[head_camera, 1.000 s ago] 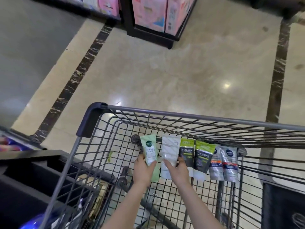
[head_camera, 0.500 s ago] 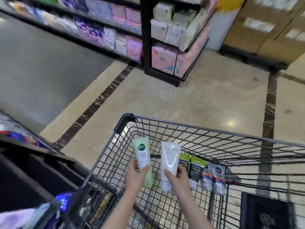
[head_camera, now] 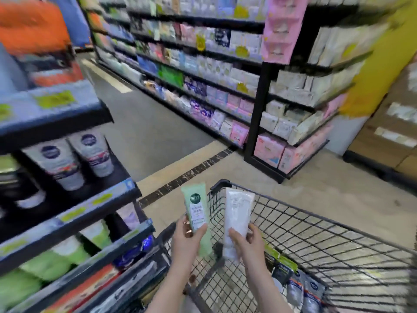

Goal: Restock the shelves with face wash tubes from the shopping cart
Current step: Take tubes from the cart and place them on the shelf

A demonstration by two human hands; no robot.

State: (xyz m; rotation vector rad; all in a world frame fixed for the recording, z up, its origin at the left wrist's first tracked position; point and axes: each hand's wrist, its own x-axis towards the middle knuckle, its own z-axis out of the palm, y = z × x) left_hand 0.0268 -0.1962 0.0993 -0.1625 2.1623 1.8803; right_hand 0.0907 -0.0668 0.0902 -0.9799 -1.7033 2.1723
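My left hand (head_camera: pixel 185 240) grips a pale green face wash tube (head_camera: pixel 196 213) upright above the near left corner of the wire shopping cart (head_camera: pixel 320 242). My right hand (head_camera: pixel 247 243) grips a white tube (head_camera: pixel 237 220) beside it, also upright. Several more tubes (head_camera: pixel 293 281), green-black and silver, lie in the cart at the lower right. The dark shelf unit (head_camera: pixel 67 213) on my left carries silver tubes (head_camera: pixel 74 159) on a middle level and green tubes (head_camera: pixel 47 263) lower down.
A long aisle of shelves (head_camera: pixel 203 86) with boxed goods runs across the far side of a grey floor. An end unit (head_camera: pixel 293 123) with pink and white packs stands beyond the cart. A yellow pillar (head_camera: pixel 379 71) and wooden cabinets (head_camera: pixel 392 132) are at the right.
Both hands have lifted their tubes up out of the cart basket. The view has swung up and left, bringing the left shelf unit with its tubes into sight.
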